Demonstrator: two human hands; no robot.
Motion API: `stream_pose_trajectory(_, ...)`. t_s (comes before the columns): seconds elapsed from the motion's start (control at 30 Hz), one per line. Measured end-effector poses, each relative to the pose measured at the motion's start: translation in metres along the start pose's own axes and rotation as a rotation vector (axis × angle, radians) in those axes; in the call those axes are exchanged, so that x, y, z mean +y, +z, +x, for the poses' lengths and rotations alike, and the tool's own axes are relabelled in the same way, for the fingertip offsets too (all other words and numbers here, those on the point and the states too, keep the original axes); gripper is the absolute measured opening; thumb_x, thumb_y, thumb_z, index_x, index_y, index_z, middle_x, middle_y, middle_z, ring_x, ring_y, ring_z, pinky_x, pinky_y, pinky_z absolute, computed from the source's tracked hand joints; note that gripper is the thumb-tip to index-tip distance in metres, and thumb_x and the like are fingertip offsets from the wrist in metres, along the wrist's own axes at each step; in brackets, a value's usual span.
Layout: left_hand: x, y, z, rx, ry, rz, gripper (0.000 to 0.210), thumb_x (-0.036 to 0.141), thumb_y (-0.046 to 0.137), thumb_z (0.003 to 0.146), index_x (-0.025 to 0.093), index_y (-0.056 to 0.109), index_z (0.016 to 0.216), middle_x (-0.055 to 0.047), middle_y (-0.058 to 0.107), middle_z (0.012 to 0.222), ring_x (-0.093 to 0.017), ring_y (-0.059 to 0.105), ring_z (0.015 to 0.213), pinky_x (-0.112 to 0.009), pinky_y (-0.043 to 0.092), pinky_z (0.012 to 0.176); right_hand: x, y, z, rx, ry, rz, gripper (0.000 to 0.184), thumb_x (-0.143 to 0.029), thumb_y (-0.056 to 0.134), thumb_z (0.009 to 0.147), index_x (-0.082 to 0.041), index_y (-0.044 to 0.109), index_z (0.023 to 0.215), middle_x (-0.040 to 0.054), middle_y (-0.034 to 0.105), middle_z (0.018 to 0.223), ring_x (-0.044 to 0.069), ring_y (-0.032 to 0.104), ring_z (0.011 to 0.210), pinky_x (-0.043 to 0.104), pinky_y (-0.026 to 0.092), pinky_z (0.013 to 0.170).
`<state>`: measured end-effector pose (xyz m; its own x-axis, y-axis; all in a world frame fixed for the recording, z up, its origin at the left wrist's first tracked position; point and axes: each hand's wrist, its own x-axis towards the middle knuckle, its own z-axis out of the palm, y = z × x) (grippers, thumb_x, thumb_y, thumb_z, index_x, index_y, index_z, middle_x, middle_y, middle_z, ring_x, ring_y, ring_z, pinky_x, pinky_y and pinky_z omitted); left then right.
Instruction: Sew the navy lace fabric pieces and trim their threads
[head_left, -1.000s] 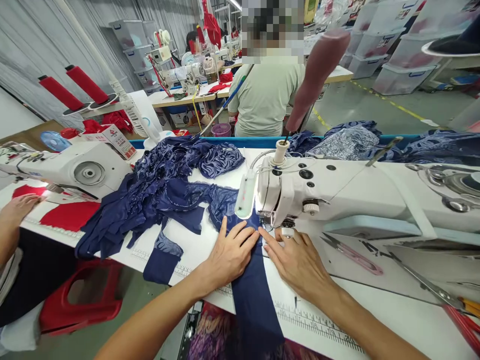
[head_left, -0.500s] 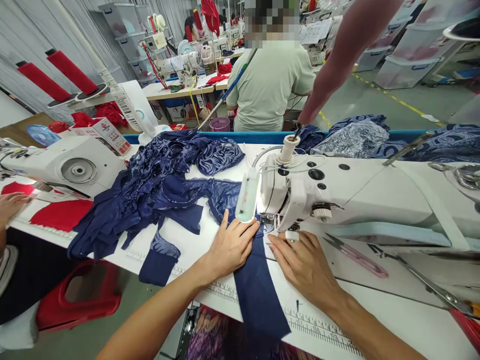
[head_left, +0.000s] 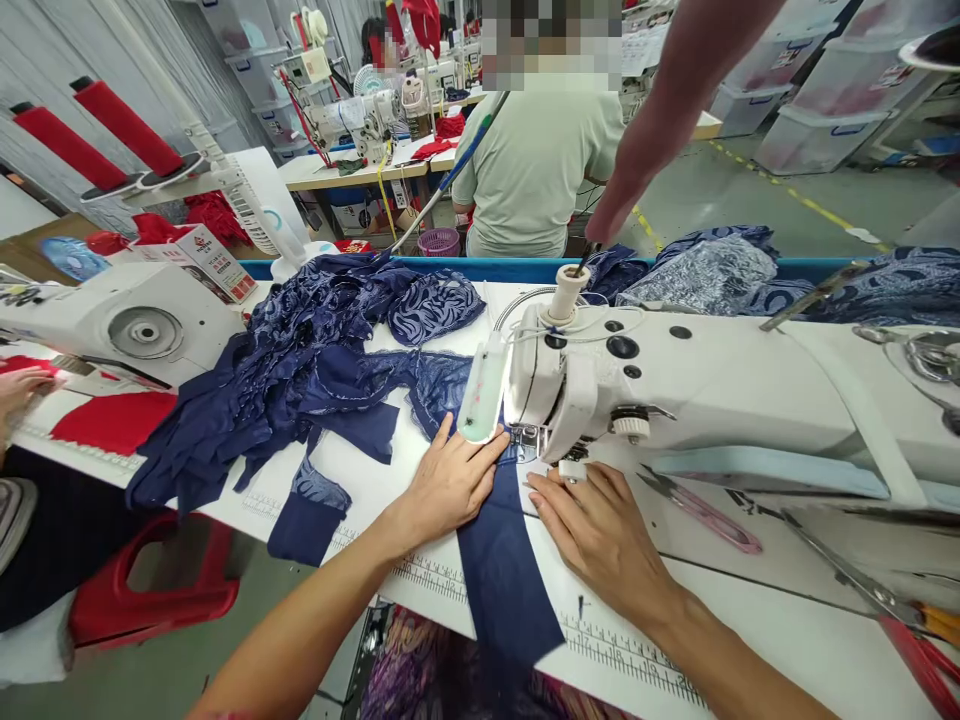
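My left hand lies palm down with fingers outstretched on a navy fabric piece, just left of the presser foot. The fabric passes under the foot of a white sewing machine and hangs over the table's front edge. Right of the foot, my right hand rests on the machine bed with bent fingers drawn together. A thin pointed tip shows at its fingertips; I cannot make out what it is. Beyond my left hand, a lacy navy piece joins the pile of navy garments.
Pink-handled snips and large scissors lie right of my right hand. At left are another sewing machine, red fabric and another person's hand. A person in a pale green shirt sits ahead.
The view has shifted slightly. The navy fabric has crept a little toward the presser foot. Both hands keep nearly the same places beside it.
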<state>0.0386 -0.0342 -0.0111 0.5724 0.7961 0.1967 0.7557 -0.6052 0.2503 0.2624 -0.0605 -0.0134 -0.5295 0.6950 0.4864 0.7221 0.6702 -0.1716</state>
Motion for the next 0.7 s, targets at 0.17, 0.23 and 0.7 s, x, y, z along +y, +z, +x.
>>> stream_pose_trajectory(0.17,-0.005,-0.001,0.007,0.006,0.001,0.016,0.039,0.018,0.042,0.095,0.021,0.05,0.133,-0.01,0.056,0.136,-0.024,0.052,0.126,-0.055,0.035,0.113,-0.002,-0.003,0.002,0.02,-0.008,0.03,0.025,-0.017,0.044,0.1,-0.015,0.068,0.107,0.0081,0.065,0.086,0.02,0.057,0.082,0.042,0.038,0.089)
stream_pose_trajectory(0.23,-0.004,-0.002,0.01,0.004,-0.002,0.03,0.04,0.018,0.041,0.095,0.021,0.049,0.134,-0.011,0.056,0.136,-0.025,0.052,0.125,-0.054,0.037,0.111,-0.003,-0.005,0.003,0.048,-0.025,0.036,0.025,-0.018,0.044,0.1,-0.015,0.068,0.104,0.0074,0.065,0.086,0.019,0.056,0.079,0.04,0.039,0.086)
stream_pose_trajectory(0.7,0.033,-0.025,-0.058,0.135,-0.1,-0.195,0.04,0.023,0.04,0.098,0.021,0.049,0.137,-0.011,0.053,0.141,-0.025,0.039,0.14,-0.055,0.028,0.116,-0.031,-0.007,-0.002,0.085,-0.405,0.064,0.013,-0.009,0.053,0.092,-0.017,0.062,0.09,0.0042,0.06,0.078,0.018,0.052,0.074,0.037,0.04,0.079)
